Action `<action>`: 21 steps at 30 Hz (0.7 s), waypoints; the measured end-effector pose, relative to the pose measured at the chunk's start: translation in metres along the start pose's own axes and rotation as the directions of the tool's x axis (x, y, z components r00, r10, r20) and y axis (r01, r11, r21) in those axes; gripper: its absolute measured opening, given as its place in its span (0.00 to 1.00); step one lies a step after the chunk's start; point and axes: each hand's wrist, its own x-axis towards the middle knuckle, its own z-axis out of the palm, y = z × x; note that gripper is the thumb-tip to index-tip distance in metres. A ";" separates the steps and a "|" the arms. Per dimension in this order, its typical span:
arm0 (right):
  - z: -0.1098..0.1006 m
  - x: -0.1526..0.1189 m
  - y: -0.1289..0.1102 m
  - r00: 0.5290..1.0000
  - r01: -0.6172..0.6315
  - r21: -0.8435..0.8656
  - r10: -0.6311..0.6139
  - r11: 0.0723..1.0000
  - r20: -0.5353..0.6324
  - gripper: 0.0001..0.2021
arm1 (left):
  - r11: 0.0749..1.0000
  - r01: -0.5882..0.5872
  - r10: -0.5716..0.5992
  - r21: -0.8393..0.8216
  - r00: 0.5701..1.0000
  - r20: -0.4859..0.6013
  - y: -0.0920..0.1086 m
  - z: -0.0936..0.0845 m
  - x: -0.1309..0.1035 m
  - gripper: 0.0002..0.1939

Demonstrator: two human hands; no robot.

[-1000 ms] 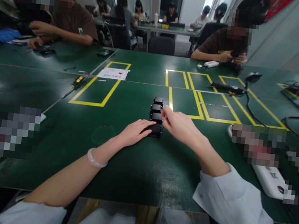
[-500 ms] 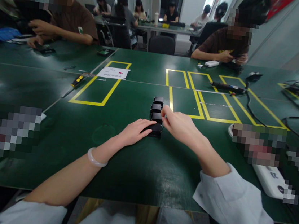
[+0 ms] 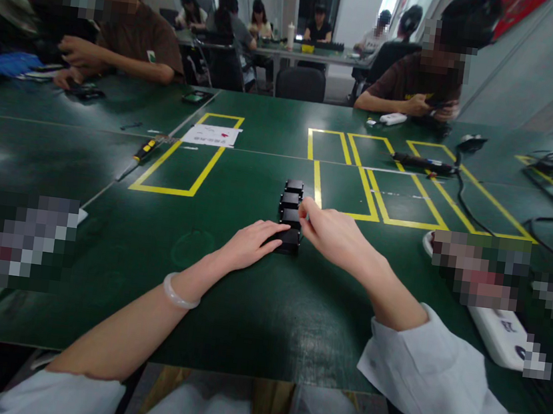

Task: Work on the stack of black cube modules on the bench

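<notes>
A short row of several black box-shaped blocks (image 3: pixel 292 200) runs away from me on the green table, with small metallic-looking bits along its sides. My left hand (image 3: pixel 252 243) rests at the near end from the left. Its fingers are stretched out and its thumb is apart, the tips lying on the nearest block. At the right side of the row is my right hand (image 3: pixel 329 230), thumb and fingers closed in a pinch beside the middle blocks. Whatever sits between those fingertips is too small or hidden to make out.
A yellow-black screwdriver (image 3: pixel 145 150) lies left, near a paper sheet (image 3: pixel 211 135) and yellow tape outlines (image 3: pixel 162 190). A black pen-shaped tool (image 3: pixel 425 163) with a cable lies right. A white power strip (image 3: pixel 502 335) is nearer. Co-workers sit across the table.
</notes>
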 end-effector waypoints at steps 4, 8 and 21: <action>-0.001 -0.001 -0.001 1.000 0.001 0.009 -0.001 1.000 0.002 0.11 | 1.000 0.000 0.000 0.000 1.000 -0.005 0.000 0.000 0.000 0.21; 0.000 0.000 -0.001 1.000 -0.012 -0.003 0.012 1.000 0.006 0.14 | 1.000 -0.001 0.001 0.004 1.000 -0.006 0.000 0.000 0.000 0.21; -0.002 0.000 -0.002 1.000 -0.015 -0.020 0.014 1.000 -0.014 0.11 | 1.000 -0.001 0.001 0.004 1.000 -0.011 0.001 -0.002 -0.001 0.21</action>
